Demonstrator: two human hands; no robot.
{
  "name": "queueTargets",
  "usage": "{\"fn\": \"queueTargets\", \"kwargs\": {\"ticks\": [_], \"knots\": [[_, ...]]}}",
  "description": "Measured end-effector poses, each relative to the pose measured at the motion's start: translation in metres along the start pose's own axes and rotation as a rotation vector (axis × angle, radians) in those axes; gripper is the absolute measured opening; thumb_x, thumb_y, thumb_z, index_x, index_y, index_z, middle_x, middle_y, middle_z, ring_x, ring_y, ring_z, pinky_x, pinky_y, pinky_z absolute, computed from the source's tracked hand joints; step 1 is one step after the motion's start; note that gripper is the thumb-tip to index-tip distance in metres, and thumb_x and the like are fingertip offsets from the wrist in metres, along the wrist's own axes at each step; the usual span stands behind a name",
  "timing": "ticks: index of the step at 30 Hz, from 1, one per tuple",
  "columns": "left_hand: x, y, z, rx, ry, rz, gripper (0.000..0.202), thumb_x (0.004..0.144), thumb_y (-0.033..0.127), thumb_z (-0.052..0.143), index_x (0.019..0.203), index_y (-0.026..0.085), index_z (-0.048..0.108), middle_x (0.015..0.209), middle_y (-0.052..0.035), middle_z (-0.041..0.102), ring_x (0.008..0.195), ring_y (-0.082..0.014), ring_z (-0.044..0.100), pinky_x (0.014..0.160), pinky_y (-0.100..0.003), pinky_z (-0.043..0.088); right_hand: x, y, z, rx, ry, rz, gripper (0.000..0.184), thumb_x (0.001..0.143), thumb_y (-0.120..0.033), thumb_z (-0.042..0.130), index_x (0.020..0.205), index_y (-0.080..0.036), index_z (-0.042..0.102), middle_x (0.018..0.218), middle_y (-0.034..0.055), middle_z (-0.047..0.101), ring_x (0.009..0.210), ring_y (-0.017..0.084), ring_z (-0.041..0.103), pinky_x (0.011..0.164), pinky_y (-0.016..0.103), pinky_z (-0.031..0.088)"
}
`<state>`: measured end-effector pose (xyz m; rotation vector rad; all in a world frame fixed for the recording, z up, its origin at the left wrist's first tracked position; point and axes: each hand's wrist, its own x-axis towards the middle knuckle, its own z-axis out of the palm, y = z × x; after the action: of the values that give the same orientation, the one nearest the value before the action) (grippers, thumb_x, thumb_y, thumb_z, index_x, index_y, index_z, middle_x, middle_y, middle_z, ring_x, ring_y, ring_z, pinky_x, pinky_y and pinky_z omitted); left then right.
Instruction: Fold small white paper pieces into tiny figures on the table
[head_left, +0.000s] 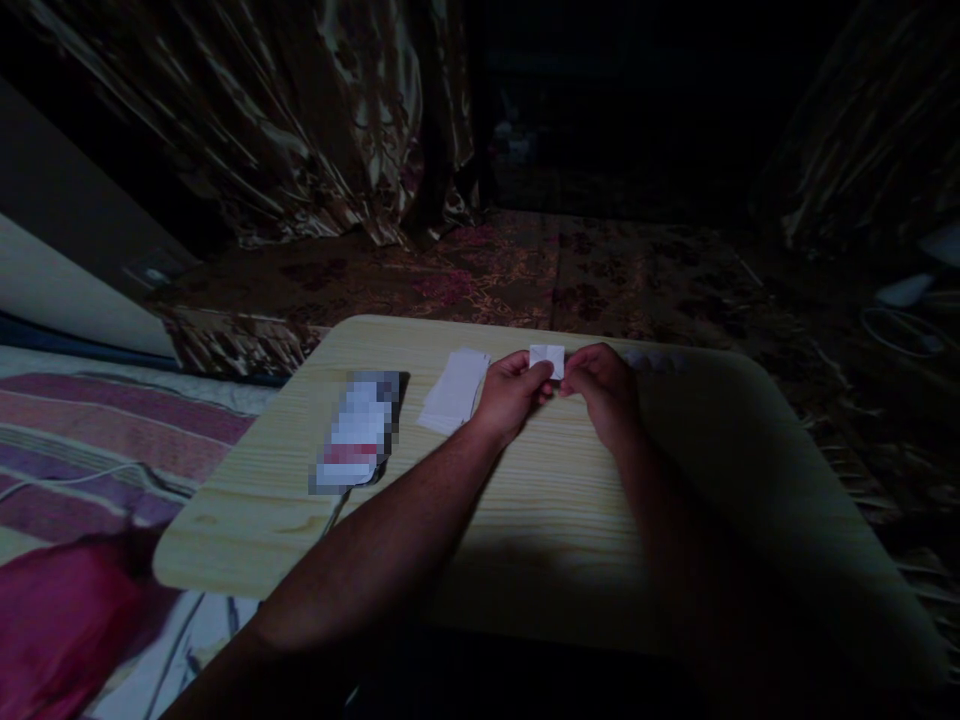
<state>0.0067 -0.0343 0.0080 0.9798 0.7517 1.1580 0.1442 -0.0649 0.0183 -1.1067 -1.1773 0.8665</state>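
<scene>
A small folded piece of white paper (547,355) with crease lines is held up over the far part of the table. My left hand (514,395) pinches it at the lower edge, thumb in front and fingers behind. At its lower right corner, the closed fingertips of my right hand (606,390) grip the same paper. Left of my left hand lies a stack of white paper strips (455,388), slightly fanned out. Faint pale folded pieces (654,360) sit in shadow beyond my right hand.
Both forearms cross a light wooden table (525,540) with rounded corners. A blurred-out phone-like object (356,430) with a cable lies on its left side. Beside the table are a striped bedcover (112,425) and a pink cloth (60,620). Patterned curtains (360,120) hang behind.
</scene>
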Motion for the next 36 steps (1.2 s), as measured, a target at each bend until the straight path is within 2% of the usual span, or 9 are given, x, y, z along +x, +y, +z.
{"fn": "queueTargets", "kwargs": {"ticks": [2, 5, 12, 16, 20, 27, 32, 36], "knots": [[0.0013, -0.0012, -0.0002, 0.001, 0.034, 0.037, 0.023, 0.072, 0.032, 0.076, 0.08, 0.013, 0.064, 0.061, 0.0011, 0.064, 0.049, -0.0064, 0.055, 0.046, -0.018, 0.04, 0.0004, 0.002, 0.0024, -0.007, 0.007, 0.027, 0.018, 0.073, -0.031, 0.071, 0.082, -0.021, 0.06, 0.067, -0.0027, 0.066, 0.059, 0.015, 0.062, 0.057, 0.028, 0.05], [0.0015, -0.0008, 0.0007, -0.008, 0.06, 0.04, 0.025, 0.072, 0.033, 0.076, 0.083, 0.013, 0.065, 0.063, 0.0, 0.066, 0.052, -0.0076, 0.058, 0.05, -0.019, 0.043, 0.0006, 0.0046, 0.0049, -0.105, 0.01, 0.058, 0.017, 0.074, -0.034, 0.07, 0.079, -0.02, 0.062, 0.066, -0.0001, 0.068, 0.059, 0.016, 0.063, 0.056, 0.027, 0.05], [-0.0015, 0.0019, 0.0037, -0.02, 0.046, 0.011, 0.029, 0.071, 0.036, 0.077, 0.087, 0.014, 0.065, 0.068, -0.0015, 0.07, 0.058, -0.0108, 0.064, 0.058, -0.023, 0.049, -0.0002, 0.0042, 0.007, -0.157, 0.031, 0.078, 0.014, 0.075, -0.034, 0.065, 0.078, -0.02, 0.063, 0.07, 0.0023, 0.073, 0.062, 0.016, 0.067, 0.058, 0.026, 0.052], [-0.0011, 0.0004, 0.0021, 0.044, 0.074, 0.075, 0.027, 0.07, 0.036, 0.078, 0.078, 0.014, 0.065, 0.062, 0.0017, 0.063, 0.053, -0.0071, 0.055, 0.054, -0.021, 0.043, 0.0017, 0.0067, 0.0053, -0.199, 0.052, 0.053, 0.015, 0.074, -0.034, 0.066, 0.078, -0.02, 0.064, 0.063, -0.0005, 0.068, 0.057, 0.015, 0.064, 0.055, 0.026, 0.051], [0.0002, -0.0013, 0.0006, 0.069, 0.068, 0.109, 0.028, 0.071, 0.038, 0.078, 0.073, 0.015, 0.063, 0.057, 0.0034, 0.057, 0.05, -0.0062, 0.049, 0.052, -0.021, 0.039, 0.0025, 0.0074, 0.0052, -0.152, 0.044, 0.055, 0.015, 0.074, -0.035, 0.067, 0.077, -0.02, 0.064, 0.065, -0.0007, 0.068, 0.056, 0.015, 0.063, 0.055, 0.027, 0.052], [-0.0012, -0.0034, 0.0002, 0.101, 0.005, 0.079, 0.027, 0.07, 0.035, 0.078, 0.081, 0.014, 0.065, 0.063, 0.0007, 0.064, 0.053, -0.0085, 0.053, 0.052, -0.022, 0.04, 0.0022, 0.006, 0.0043, -0.213, 0.079, 0.034, 0.014, 0.074, -0.033, 0.066, 0.078, -0.02, 0.065, 0.062, -0.0007, 0.068, 0.058, 0.016, 0.065, 0.056, 0.026, 0.051], [-0.0021, -0.0027, -0.0005, 0.211, 0.036, 0.094, 0.027, 0.065, 0.03, 0.081, 0.078, 0.015, 0.063, 0.062, 0.002, 0.065, 0.051, -0.0084, 0.053, 0.05, -0.021, 0.038, 0.0034, 0.0073, 0.0036, -0.212, 0.067, 0.069, 0.013, 0.074, -0.033, 0.066, 0.077, -0.02, 0.066, 0.064, 0.0004, 0.069, 0.059, 0.017, 0.067, 0.055, 0.027, 0.052], [-0.0007, -0.0043, -0.0019, 0.18, 0.04, 0.071, 0.031, 0.062, 0.031, 0.083, 0.081, 0.015, 0.064, 0.066, -0.0003, 0.069, 0.055, -0.0116, 0.059, 0.054, -0.022, 0.044, 0.0034, 0.006, 0.0054, -0.169, 0.064, 0.064, 0.01, 0.074, -0.03, 0.065, 0.077, -0.02, 0.065, 0.065, 0.0006, 0.07, 0.06, 0.017, 0.068, 0.057, 0.028, 0.054]]}}
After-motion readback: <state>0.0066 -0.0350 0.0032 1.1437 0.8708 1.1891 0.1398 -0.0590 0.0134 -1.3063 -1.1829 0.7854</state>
